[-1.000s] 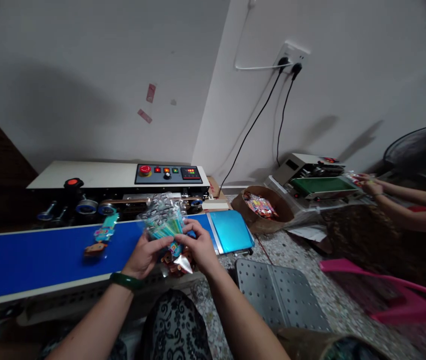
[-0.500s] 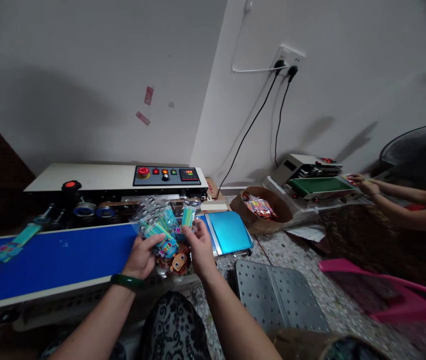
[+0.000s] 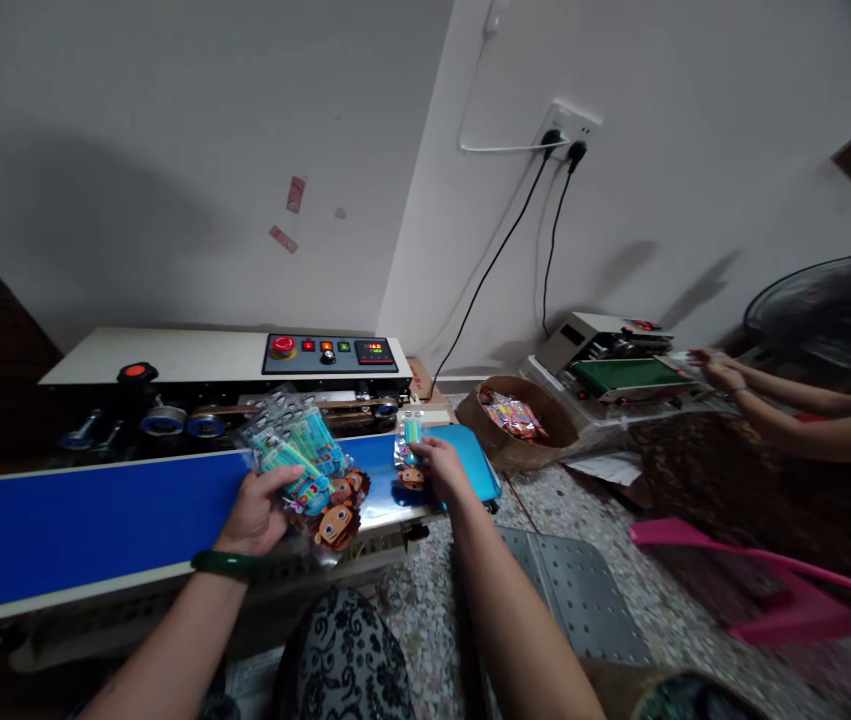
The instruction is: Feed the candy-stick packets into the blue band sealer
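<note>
My left hand (image 3: pixel 258 508) is closed on a fanned bunch of clear plastic packets (image 3: pixel 309 470), with turquoise-and-green contents and brown cartoon faces at their lower ends. Between the fingers of my right hand (image 3: pixel 441 470) is one single packet (image 3: pixel 411 455) of the same kind, upright over the right end of the blue conveyor belt (image 3: pixel 170 510). Behind both hands runs the sealing machine (image 3: pixel 177 355), with its red knob and lit control panel (image 3: pixel 329 353). A shiny light-blue plate (image 3: pixel 470 455) lies just right of my right hand.
A brown round container (image 3: pixel 522 425) of packets stands at right on the floor. Beyond it, another person's hands (image 3: pixel 725 375) work at a smaller machine with a green belt (image 3: pixel 624 373). A grey perforated step (image 3: pixel 575 590) and a pink plastic stool (image 3: pixel 770 580) are low right.
My right hand has drawn one packet away from the bunch and moved right. My left hand has shifted slightly left with the bunch. The packet on the belt's left has gone from view.
</note>
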`<state>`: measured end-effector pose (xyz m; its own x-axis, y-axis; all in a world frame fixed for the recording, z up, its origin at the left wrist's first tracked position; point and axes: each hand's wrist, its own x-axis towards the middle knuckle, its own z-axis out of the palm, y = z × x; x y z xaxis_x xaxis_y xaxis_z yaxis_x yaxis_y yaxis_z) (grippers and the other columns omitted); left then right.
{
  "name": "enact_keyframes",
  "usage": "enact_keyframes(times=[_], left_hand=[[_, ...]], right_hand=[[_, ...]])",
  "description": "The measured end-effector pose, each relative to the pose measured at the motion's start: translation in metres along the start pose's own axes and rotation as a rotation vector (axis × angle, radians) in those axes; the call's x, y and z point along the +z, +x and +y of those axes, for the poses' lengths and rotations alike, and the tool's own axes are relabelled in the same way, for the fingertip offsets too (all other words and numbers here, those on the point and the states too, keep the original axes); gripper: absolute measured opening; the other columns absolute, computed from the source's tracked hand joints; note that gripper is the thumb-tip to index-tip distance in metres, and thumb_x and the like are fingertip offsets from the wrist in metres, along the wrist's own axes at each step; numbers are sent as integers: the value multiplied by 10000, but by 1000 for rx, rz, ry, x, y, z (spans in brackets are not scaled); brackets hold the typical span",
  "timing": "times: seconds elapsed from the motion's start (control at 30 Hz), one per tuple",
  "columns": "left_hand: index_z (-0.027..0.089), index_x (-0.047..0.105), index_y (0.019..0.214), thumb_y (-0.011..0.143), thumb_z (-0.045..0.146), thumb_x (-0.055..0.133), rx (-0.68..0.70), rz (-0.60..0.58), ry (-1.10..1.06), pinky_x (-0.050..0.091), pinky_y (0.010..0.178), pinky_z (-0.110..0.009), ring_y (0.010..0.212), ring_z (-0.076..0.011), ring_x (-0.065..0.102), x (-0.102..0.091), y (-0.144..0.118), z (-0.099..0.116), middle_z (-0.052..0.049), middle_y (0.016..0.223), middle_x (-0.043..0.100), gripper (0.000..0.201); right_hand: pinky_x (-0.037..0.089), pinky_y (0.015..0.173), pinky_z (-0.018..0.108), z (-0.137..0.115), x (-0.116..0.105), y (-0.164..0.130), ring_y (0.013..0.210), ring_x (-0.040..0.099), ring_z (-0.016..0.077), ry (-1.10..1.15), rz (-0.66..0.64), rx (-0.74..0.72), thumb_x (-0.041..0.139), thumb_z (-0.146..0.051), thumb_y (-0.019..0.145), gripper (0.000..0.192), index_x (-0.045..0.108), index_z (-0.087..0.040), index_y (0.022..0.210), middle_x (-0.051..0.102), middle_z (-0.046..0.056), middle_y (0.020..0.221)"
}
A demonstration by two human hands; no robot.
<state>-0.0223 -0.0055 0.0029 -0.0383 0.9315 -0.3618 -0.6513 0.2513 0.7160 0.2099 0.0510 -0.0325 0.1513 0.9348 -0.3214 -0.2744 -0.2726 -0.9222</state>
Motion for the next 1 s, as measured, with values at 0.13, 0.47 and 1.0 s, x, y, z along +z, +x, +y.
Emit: enact_keyframes(times=[0.13, 0.47, 1.0], left_hand=[[98, 622, 680, 480, 114, 706, 1, -41, 18, 525, 527, -289, 562, -170, 613, 1, -1, -3, -42, 675, 675, 217], [130, 605, 933, 538, 102, 698, 48, -118, 63, 527, 616, -321, 712, -217, 637, 12, -3, -16, -40, 797, 686, 407], [166, 573, 1050, 543, 134, 727, 49, -84, 51, 528, 690, -357, 763, -238, 646, 20, -4, -27, -48, 846, 692, 531]], right_hand=[[390, 404, 238, -3, 10, 10, 368, 438, 93, -78, -43, -13, 697, -199, 518, 207, 499, -145, 543, 477, -39, 422], [419, 718, 262, -5, 62, -52, 844, 537, 166, -295, -256, -503, 671, -281, 624, 147, 582, -169, 661, 584, 30, 865], [376, 591, 218, 9, 58, -59, 606, 459, 108, -59, -205, -326, 655, -367, 632, 246, 498, -182, 670, 497, -38, 640]])
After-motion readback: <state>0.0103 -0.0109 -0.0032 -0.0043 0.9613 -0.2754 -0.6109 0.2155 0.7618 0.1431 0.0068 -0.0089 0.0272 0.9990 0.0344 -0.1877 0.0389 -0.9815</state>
